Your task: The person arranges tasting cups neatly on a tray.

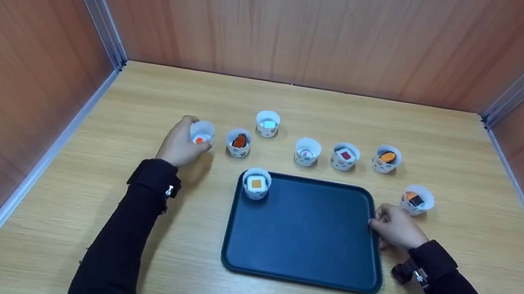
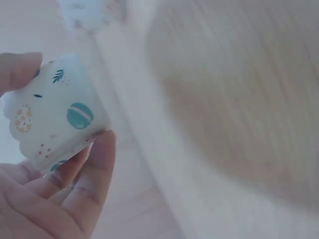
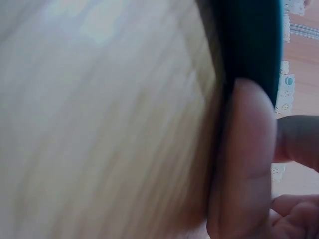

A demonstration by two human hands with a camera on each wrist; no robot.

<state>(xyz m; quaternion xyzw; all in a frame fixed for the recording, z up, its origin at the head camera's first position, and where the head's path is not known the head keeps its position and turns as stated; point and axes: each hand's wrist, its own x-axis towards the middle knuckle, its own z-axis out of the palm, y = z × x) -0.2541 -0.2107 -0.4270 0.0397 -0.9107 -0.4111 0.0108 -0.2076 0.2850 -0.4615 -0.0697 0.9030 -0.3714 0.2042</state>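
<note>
My left hand point(image 1: 182, 145) grips a small white paper cup point(image 2: 60, 107) by its sides, left of the tray. Balls, leaves and dots are printed on the cup, and a small orange piece point(image 1: 199, 140) lies inside. At the right side of the dark teal tray point(image 1: 311, 236), my right hand point(image 1: 397, 227) pinches the rim, its thumb point(image 3: 249, 149) flat along the edge. Another paper cup point(image 1: 254, 195) stands on the tray's back left corner, holding a white square with a yellow-orange centre.
Behind the tray stand several similar cups, among them one with a reddish-brown piece point(image 1: 240, 141) and one with a red-centred white square point(image 1: 345, 154). A cup with orange and black pieces point(image 1: 417, 199) sits by my right hand. Wooden panels point(image 1: 299, 29) enclose the table.
</note>
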